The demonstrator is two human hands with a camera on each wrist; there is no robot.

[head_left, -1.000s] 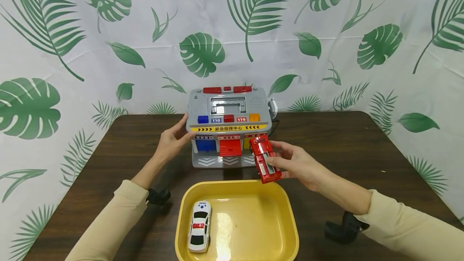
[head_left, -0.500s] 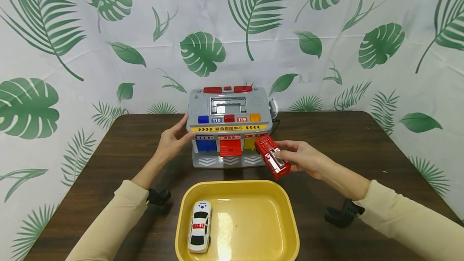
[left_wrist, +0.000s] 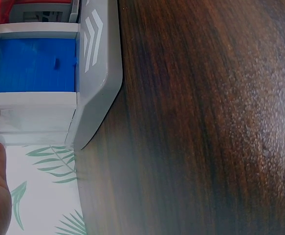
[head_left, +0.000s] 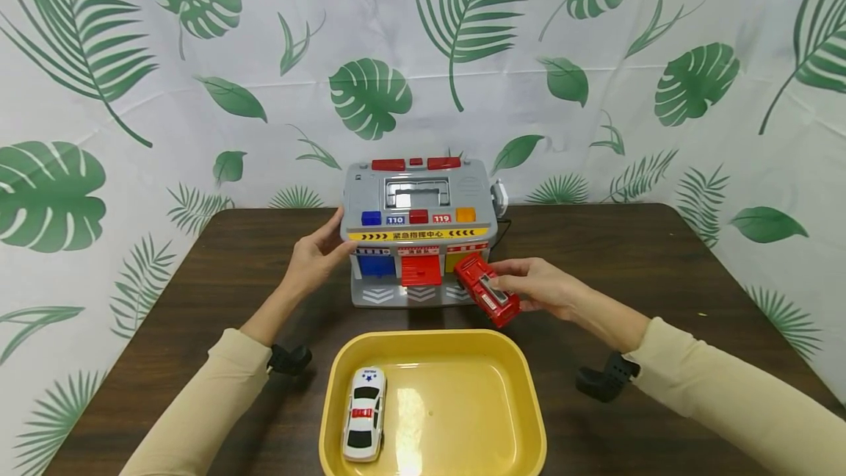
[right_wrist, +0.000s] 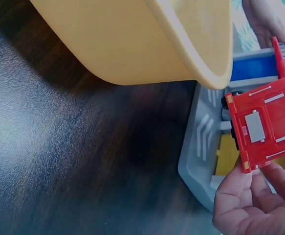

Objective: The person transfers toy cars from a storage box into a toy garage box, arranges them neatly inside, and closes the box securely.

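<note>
Head view: right hand (head_left: 538, 287) pinches the angled red plastic truck (head_left: 484, 294) at the near right of a boxy grey plastic station (head_left: 421, 233); left hand (head_left: 312, 259), fingers loosely extended, touches its left end. Advised: level truck, brace station.

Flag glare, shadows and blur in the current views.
Head: bright glare on the floor of the yellow tray. Left wrist: speckled sheen at the right on the dark table. Right wrist: pale glare on the table at left, dark shadow along the tray, red toy truck fairly sharp.
</note>
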